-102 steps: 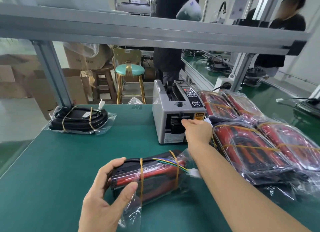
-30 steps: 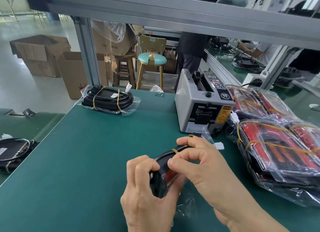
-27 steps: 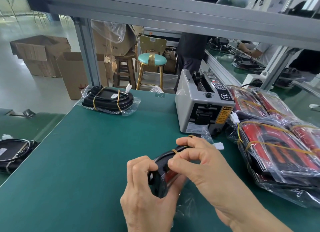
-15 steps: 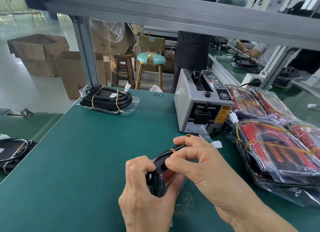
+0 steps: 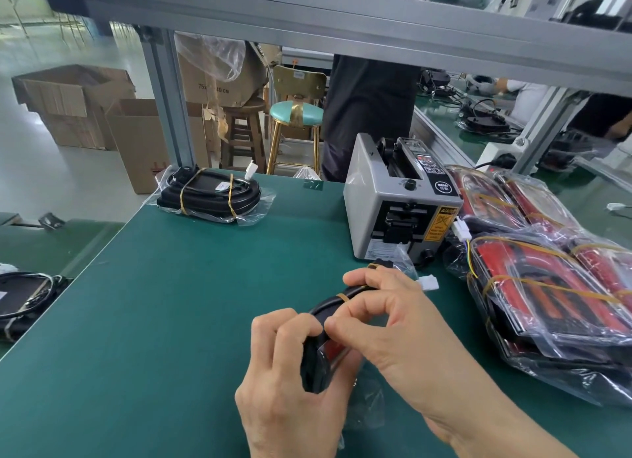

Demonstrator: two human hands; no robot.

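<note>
Sealing the bag seems the step in hand: the left hand (image 5: pixel 290 372) curls round the bagged red-and-black part (image 5: pixel 326 306), held on edge just above the green bench (image 5: pixel 171 321) near the tape dispenser (image 5: pixel 393 211), while the right hand (image 5: pixel 393 324) pinches its top edge, perhaps on tape too small to see. Next, the flap needs smoothing flat, then the part laying down.

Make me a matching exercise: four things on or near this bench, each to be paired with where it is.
Things:
1. bagged red-and-black part
2. tape dispenser
3. bagged black cable bundle
4. teal stool

Places:
A. on the floor beyond the table
B. table's far left corner
C. gripped by left hand and right hand
D. table's far side, right of middle

Pairs: 1-C, 2-D, 3-B, 4-A.
</note>
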